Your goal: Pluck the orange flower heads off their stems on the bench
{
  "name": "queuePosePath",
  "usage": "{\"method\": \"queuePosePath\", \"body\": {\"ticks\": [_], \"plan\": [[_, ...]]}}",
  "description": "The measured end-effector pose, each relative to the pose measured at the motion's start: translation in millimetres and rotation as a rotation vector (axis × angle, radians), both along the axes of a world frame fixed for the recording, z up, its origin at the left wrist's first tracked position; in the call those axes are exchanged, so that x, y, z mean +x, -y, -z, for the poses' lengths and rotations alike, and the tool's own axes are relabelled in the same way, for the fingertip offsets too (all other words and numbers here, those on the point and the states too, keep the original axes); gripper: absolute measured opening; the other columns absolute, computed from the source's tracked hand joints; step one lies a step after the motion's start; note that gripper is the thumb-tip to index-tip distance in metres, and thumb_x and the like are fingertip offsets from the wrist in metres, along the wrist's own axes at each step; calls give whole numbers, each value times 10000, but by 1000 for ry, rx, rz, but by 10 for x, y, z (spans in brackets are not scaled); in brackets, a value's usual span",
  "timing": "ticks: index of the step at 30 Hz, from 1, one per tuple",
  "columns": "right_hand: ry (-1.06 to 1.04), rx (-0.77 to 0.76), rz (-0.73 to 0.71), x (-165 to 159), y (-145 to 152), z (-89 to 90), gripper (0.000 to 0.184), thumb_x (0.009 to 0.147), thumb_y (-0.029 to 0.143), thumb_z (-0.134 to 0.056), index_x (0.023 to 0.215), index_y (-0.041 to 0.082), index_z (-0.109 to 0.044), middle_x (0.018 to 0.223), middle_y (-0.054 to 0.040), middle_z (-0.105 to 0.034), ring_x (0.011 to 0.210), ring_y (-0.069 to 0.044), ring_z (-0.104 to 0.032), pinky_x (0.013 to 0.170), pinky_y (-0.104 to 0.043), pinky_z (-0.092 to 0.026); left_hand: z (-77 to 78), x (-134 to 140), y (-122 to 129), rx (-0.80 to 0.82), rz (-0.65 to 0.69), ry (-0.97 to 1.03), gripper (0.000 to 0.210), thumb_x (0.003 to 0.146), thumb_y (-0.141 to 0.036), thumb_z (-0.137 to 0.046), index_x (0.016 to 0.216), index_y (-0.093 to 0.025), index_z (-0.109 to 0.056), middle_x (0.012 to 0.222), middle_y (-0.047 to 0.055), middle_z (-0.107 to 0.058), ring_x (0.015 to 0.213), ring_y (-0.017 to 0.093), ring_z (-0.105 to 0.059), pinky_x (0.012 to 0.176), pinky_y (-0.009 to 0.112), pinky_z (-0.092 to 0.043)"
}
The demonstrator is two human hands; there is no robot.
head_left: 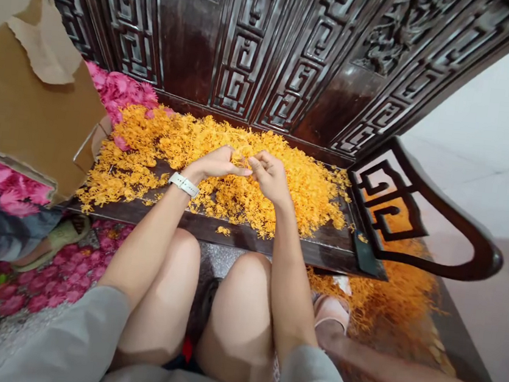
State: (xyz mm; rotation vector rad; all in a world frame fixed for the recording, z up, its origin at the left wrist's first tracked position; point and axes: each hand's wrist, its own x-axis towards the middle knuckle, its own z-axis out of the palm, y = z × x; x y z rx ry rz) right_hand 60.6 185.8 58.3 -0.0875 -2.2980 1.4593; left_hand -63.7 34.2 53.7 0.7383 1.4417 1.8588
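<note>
My left hand [218, 162], with a pale watch [184, 184] on its wrist, is held over a heap of small yellow artificial flowers [310, 185]. Its fingers are curled and its thumb points across to the right. Facing it, my right hand [269, 174] is closed in a pinch. Between the fingertips of both hands is a small yellow flower piece [242, 151], hard to tell apart from the heap behind it. The heap spreads over the dark wooden bench seat [321, 252].
Behind the heap rises a carved bench back [187, 54]; a curved armrest [481, 254] closes the right end. At left stands a cardboard box [29, 110] beside pink flowers [121, 90]. Orange strands [399, 293] pile on the floor at right. Other people's legs [381, 368] flank me.
</note>
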Motion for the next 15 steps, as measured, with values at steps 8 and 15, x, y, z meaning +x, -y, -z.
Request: {"method": "queuePosePath", "body": {"ticks": [8,15], "plan": [[-337,-401,24,-138,33,-1,564,973,794,-575,793,274,-450,604,66,-170,532,-143,-188,504,-308,-289,-152,163,54,90,23,218,243,851,-184,-844,712,-198,-645,631,12,-499,599,140,-512,592,288,-426],[-227,-318,320,-34,-417,109,511,911,689,-706,1219,287,-634,704,33,-413,615,-163,-376,589,-326,-384,-206,-8,131,213,-268,271,180,1034,-398,-702,957,-236,-707,655,2,-459,596,134,-500,594,290,-445]]}}
